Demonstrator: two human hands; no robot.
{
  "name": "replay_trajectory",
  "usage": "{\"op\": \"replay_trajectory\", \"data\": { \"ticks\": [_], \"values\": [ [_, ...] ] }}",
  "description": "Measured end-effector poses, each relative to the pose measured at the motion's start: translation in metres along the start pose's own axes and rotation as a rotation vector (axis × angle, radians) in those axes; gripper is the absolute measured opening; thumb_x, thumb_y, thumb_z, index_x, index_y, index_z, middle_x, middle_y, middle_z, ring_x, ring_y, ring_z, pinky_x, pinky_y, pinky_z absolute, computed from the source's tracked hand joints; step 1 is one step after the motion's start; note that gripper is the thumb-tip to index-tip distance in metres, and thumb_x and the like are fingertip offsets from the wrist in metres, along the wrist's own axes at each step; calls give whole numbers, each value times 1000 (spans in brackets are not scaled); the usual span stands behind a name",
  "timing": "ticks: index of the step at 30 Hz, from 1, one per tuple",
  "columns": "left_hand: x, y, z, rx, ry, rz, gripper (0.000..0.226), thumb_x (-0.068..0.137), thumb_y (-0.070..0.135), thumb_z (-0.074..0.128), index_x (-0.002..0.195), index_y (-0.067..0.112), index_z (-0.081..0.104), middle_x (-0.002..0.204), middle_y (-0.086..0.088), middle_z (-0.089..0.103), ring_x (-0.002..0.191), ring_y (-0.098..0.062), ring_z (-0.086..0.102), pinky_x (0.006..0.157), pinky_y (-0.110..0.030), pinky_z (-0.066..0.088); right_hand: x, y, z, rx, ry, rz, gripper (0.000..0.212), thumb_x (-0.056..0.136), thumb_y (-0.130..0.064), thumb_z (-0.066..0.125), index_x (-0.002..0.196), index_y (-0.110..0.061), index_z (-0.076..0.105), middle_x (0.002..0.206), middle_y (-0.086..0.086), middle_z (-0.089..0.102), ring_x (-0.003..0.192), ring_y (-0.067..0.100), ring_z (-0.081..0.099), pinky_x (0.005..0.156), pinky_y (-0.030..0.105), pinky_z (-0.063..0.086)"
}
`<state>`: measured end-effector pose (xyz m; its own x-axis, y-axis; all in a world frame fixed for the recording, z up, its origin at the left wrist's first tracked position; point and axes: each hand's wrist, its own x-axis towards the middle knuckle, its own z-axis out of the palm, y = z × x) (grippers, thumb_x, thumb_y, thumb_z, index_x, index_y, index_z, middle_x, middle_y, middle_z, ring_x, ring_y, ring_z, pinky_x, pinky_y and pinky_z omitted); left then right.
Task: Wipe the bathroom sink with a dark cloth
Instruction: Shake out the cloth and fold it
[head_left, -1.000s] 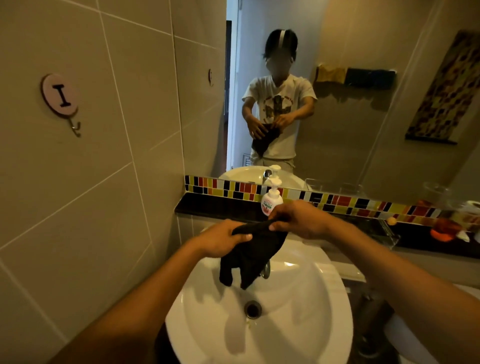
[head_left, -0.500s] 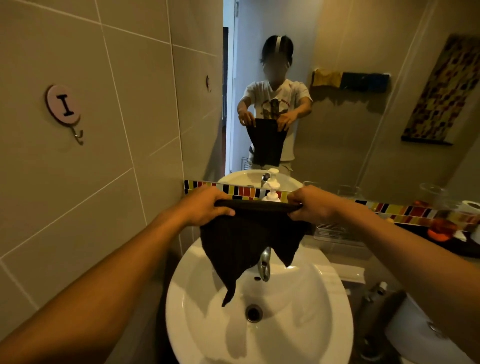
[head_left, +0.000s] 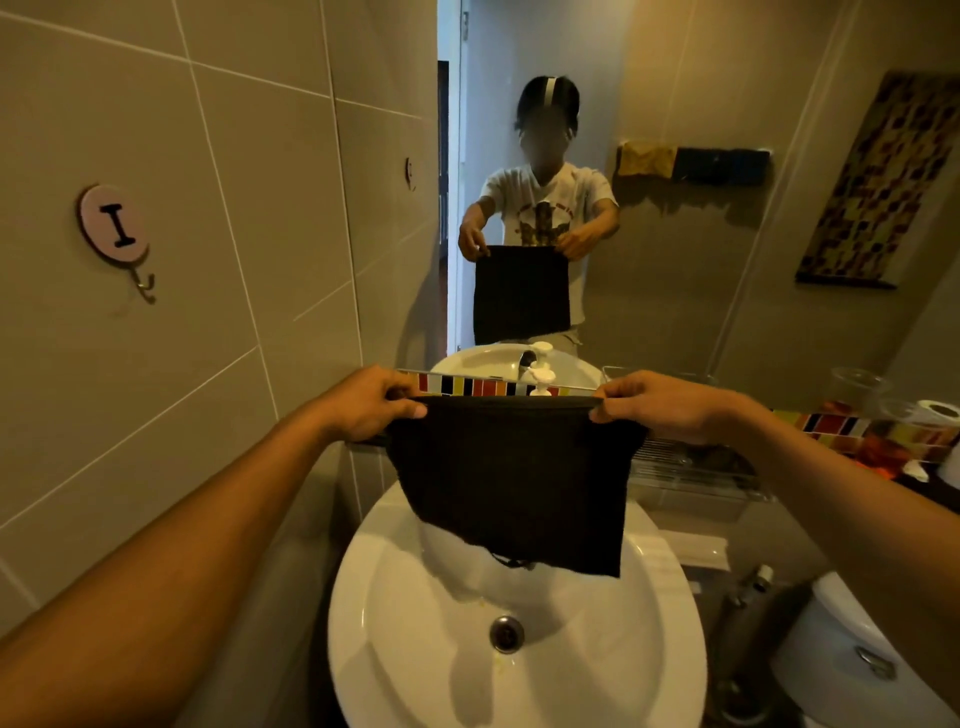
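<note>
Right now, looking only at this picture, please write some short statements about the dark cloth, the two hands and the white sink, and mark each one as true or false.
1. The left hand and the right hand each pinch one top corner of the dark square cloth. True.
2. The cloth lies flat in the round white ceramic sink. False: it hangs spread out in the air above the basin.
3. The metal drain is uncovered. True.
4. The round wall hook with the letter I holds a towel. False: nothing hangs on it.
</note>
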<state>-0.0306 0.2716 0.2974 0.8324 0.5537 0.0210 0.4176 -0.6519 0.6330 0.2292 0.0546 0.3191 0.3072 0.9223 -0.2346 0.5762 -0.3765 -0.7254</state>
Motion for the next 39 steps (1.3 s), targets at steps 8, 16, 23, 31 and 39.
{"op": "replay_trajectory", "data": {
  "ticks": [8,16,23,31,39],
  "values": [
    [1,1,7,-160,68,-159,28,96,31,49,97,9,66,97,-15,63,90,-26,60,77,-33,48,6,6,1,-76,234,54,17,86,-30,65,84,-13,64,88,9,63,81,20,57,67,28,45],
    [19,45,26,-806,154,-412,28,90,26,63,107,4,62,78,-6,61,62,-11,60,38,-17,45,18,-31,20,154,329,-5,14,91,-26,59,94,-14,66,99,9,65,97,23,60,86,36,47],
    [18,76,33,-894,105,-380,35,87,17,67,120,7,58,93,-8,64,78,-17,65,54,-22,59,30,-61,53,200,376,-130,24,87,-18,66,110,-14,67,106,8,71,102,23,66,99,45,49],
    [12,72,33,-1037,189,-393,39,86,16,68,121,3,58,99,-13,68,83,-21,69,50,-22,58,21,-75,81,293,412,-317,14,87,-12,64,97,-18,72,92,-6,72,93,10,68,93,36,53],
    [8,67,33,-1082,206,-404,43,85,9,67,125,1,53,114,-20,66,77,-24,70,47,-25,58,18,-77,99,246,543,-358,23,89,-16,61,111,-15,69,106,-2,70,100,11,63,98,33,50]
  ]
}}
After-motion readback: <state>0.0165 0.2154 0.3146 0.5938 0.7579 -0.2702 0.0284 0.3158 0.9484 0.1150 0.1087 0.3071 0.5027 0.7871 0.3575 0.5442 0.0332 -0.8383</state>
